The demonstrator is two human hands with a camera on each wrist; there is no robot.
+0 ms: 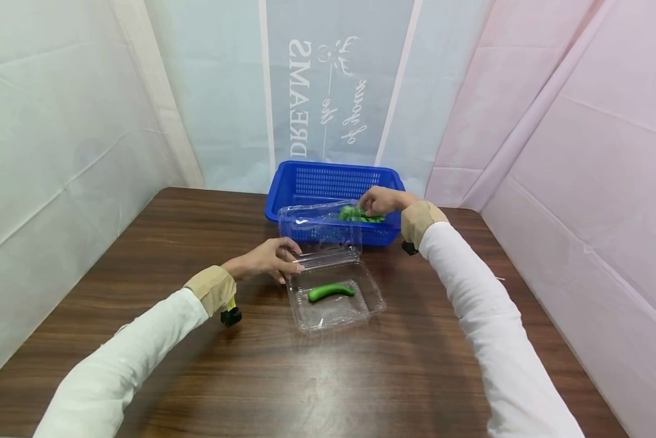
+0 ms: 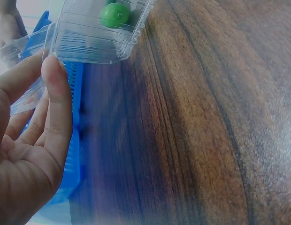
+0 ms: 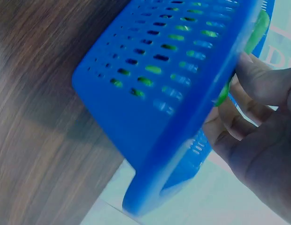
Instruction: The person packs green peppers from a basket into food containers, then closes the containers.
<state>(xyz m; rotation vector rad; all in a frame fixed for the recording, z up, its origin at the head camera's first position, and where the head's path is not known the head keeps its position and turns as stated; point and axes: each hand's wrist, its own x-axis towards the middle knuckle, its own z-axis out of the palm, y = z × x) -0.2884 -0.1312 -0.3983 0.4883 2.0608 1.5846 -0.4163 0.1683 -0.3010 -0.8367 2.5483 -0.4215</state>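
A clear plastic clamshell container [image 1: 372,292] lies with its lid [image 1: 317,222] raised toward the basket. Inside its tray rests one long, curved green vegetable [image 1: 330,292], whose rounded end [image 2: 115,15] shows in the left wrist view. My left hand [image 1: 268,258] pinches the container at its hinge-side corner between thumb and fingers. Over the near right part of a blue basket [image 1: 275,194], my right hand [image 1: 381,199] reaches in. Its thumb and fingers close around a long green vegetable [image 3: 259,30], partly hidden by the thumb and the basket rim.
More green vegetables [image 1: 350,213] lie in the basket, seen through the lid and the basket's slots. The basket stands at the back of the brown wooden table [image 1: 224,371]. Cloth sheets [image 1: 224,91] hang behind and on both sides.
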